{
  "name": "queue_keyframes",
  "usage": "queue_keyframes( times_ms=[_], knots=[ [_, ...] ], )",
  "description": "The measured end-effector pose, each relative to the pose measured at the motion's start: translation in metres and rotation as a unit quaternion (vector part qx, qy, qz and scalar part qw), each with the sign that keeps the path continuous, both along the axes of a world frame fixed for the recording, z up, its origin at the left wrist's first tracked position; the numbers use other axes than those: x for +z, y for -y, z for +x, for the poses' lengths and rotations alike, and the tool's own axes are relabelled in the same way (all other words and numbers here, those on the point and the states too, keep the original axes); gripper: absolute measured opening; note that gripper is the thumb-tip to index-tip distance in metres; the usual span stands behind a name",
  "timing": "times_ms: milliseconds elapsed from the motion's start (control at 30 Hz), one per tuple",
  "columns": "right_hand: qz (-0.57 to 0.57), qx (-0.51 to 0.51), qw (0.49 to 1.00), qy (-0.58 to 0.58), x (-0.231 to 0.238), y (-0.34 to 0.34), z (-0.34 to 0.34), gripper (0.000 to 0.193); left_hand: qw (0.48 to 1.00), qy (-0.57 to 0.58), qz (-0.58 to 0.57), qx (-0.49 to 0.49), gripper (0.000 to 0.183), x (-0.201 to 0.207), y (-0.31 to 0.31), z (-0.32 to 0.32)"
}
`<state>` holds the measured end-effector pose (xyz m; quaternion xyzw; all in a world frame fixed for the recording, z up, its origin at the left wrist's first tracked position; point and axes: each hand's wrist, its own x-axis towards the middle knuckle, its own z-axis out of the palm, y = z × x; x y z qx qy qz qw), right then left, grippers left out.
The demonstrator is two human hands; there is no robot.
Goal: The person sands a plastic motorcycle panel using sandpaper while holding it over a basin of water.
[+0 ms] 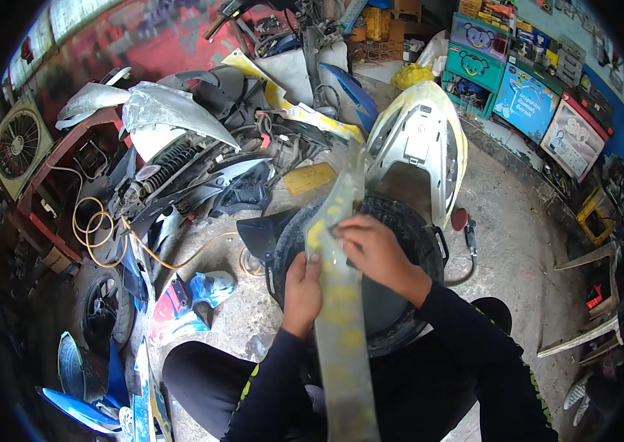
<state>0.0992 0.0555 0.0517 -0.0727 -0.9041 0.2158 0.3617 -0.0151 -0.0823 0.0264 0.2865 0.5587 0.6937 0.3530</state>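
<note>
A long motorcycle body panel [341, 317], grey with yellow patches and a wet sheen, stands lengthwise in front of me, its near end at my lap. My left hand [302, 293] grips its left edge, thumb on the face. Bent over the panel's upper middle, my right hand [380, 256] has its fingers pinched together against the surface. A small dark piece, seemingly sandpaper [332, 230], shows at those fingertips, mostly covered. Behind and under the panel sits a round black tub [421, 254] holding greyish water.
A white and yellow fairing [453, 147] leans beyond the tub, with a sander [469, 230] and hose at right. Motorcycle parts and a yellow hose [172, 264] crowd the left, near a wheel [108, 309]. A wooden chair [584, 339] stands right; green drawers [467, 66] stand behind.
</note>
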Motion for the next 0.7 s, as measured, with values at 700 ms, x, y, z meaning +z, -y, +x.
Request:
queue_keyframes(
  times_ms=[700],
  knots=[
    [-0.095, -0.156, 0.970, 0.162, 0.046, -0.117, -0.020, 0.026, 0.949, 0.257, 0.149, -0.105, 0.031, -0.003, -0.119, 0.028]
  ],
)
